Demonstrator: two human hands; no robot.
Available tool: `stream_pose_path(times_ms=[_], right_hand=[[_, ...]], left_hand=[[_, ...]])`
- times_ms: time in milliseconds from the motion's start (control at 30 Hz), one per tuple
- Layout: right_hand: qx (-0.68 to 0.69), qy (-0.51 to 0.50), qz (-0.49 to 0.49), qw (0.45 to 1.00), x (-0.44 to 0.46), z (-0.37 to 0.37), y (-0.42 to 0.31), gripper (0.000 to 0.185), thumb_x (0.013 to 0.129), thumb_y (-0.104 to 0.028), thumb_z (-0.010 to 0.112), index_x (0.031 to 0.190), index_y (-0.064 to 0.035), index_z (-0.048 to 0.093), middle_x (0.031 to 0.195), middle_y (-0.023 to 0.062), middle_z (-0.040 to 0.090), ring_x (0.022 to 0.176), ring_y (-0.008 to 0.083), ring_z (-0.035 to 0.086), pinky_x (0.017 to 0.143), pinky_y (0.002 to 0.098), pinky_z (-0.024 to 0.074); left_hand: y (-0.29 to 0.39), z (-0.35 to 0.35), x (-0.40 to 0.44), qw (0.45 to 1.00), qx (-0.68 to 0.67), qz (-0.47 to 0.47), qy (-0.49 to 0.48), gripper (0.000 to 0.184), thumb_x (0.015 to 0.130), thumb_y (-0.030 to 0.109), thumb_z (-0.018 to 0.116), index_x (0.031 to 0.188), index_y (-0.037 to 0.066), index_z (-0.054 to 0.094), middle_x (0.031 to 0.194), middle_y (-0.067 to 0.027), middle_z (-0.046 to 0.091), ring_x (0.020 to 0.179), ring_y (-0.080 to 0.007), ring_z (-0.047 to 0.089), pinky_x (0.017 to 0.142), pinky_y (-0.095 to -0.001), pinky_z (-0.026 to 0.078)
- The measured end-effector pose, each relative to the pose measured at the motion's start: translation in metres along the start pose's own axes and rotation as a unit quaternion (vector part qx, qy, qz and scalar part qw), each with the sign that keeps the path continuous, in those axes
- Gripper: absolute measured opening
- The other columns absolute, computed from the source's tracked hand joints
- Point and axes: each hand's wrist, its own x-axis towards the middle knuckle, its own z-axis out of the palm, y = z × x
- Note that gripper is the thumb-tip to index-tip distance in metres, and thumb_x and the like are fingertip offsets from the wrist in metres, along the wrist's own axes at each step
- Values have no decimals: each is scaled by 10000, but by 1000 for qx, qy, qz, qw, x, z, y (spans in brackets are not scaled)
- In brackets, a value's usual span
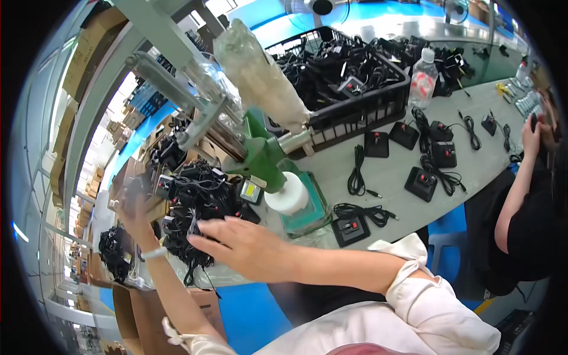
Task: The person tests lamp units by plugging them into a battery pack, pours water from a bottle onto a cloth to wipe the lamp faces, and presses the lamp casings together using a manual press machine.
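Observation:
My right hand [248,245] reaches left over the front of a pile of black cables and adapters [198,198], its fingers apart and nothing visible in them. Blurred by motion, my left hand [135,207] is raised at the left end of this pile, by a dark object whose hold I cannot make out. A green press [257,160] with a white round head [287,194] stands right of the pile. Black square units with coiled cables, one of them a nearby adapter [350,229], lie on the grey table [290,234].
Behind the press is a black crate [355,118] full of cables, beside a clear bottle [422,80]. A co-worker's arm [518,189] is at the right. An open cardboard box [142,319] stands below the table's front left. Another cable bundle [115,254] lies far left.

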Motion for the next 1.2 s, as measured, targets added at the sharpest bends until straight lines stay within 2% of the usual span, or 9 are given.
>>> stream_pose_path(times_ms=[67,133,200,233,333,433,633,900,1200], right_hand=[[24,27,9,999,-24,-23,-5,384,837,-79,619,1220,-80,646,1187,130,650,1019,291,651,887,408,535],[-52,64,40,996,-63,-56,1,282,775,-58,665,1050,-112,705,1036,84,691,847,265,667,744,399,556],[-173,100,111,974,-108,-88,22,254,732,-10,659,937,-147,720,907,52,694,767,254,659,652,395,555],[-206,133,161,956,-126,-104,31,268,733,26,638,930,-137,721,860,54,682,760,255,657,669,396,552],[-316,95,249,911,-166,-160,51,290,769,59,597,963,-114,727,943,72,702,861,300,649,738,390,548],[-267,12,340,902,-169,-184,63,314,765,2,595,1036,-86,728,1033,92,704,969,329,628,828,413,537],[-164,-158,322,919,-173,-184,62,416,758,-84,636,1165,-76,723,1265,141,654,1166,327,582,1013,412,471],[-237,-42,343,908,-177,-166,65,278,787,-49,707,1061,-92,690,989,88,691,944,303,638,857,428,496],[-198,67,221,953,-169,-168,57,258,797,-71,712,1047,-123,682,979,57,666,887,262,616,838,420,520]], left_hand=[[-35,-6,20,962,257,75,-58,573,895,261,793,1329,1,523,1199,-94,629,1008,-170,607,912,-323,495],[-95,-17,22,954,226,-9,-197,596,868,339,807,1266,-34,566,1186,-145,648,1042,-236,634,949,-354,482],[-87,-15,6,895,408,116,-136,634,888,394,771,1278,-58,558,1221,-202,645,1093,-312,639,980,-396,470],[-52,-11,-9,845,510,122,-105,717,910,415,714,1436,-19,493,1430,-293,524,1361,-395,486,1146,-473,350],[43,27,-100,939,270,201,-69,476,882,180,736,1304,0,606,1345,-218,596,1200,-358,583,1059,-415,436],[127,88,-226,922,91,192,-323,353,817,70,767,1156,25,681,1132,-138,716,1045,-285,663,987,-406,471],[151,171,-321,863,97,206,-451,532,750,198,817,1230,51,642,1313,-114,648,1164,-318,595,1018,-422,391],[157,177,-351,859,104,162,-475,635,727,249,841,1279,46,601,1061,-97,634,999,-325,588,963,-420,367],[164,202,-352,865,79,152,-472,708,734,276,838,1342,26,575,1401,-145,573,1177,-341,550,1018,-450,373]])
